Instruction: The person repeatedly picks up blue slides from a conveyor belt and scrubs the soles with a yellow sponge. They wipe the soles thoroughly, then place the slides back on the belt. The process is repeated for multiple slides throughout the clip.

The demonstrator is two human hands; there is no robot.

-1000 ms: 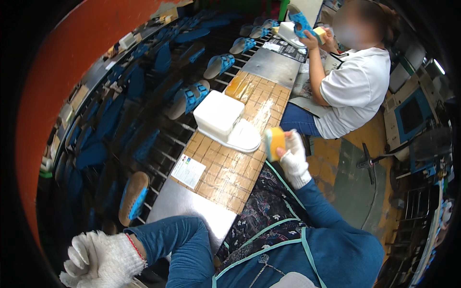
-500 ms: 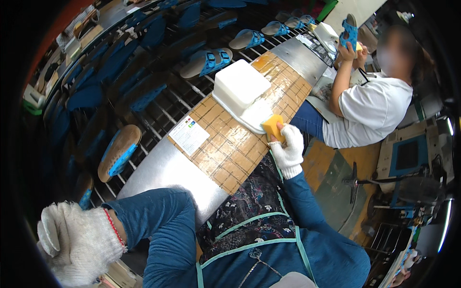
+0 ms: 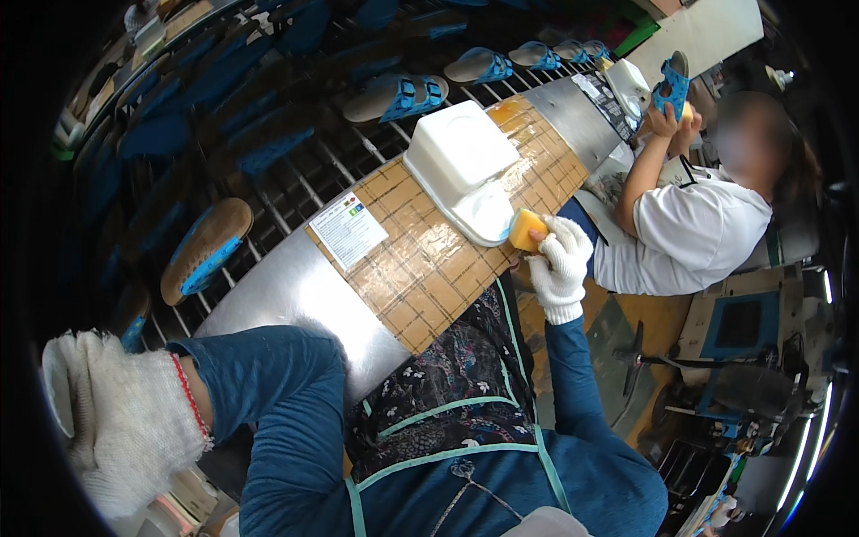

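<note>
Sponge [image 3: 523,230] nearer white tub [image 3: 463,150] than a second ago, clamped in right hand's [image 3: 561,261] fingertips [image 3: 538,236]

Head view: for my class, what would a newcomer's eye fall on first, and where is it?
The bright white container stands out first, near the middle, on the brown-covered worktop. Just right of its rounded end, the gloved right hand holds a yellow sponge. A row of blue-strapped sandals runs along the worktop's far side, toward the top.
</note>
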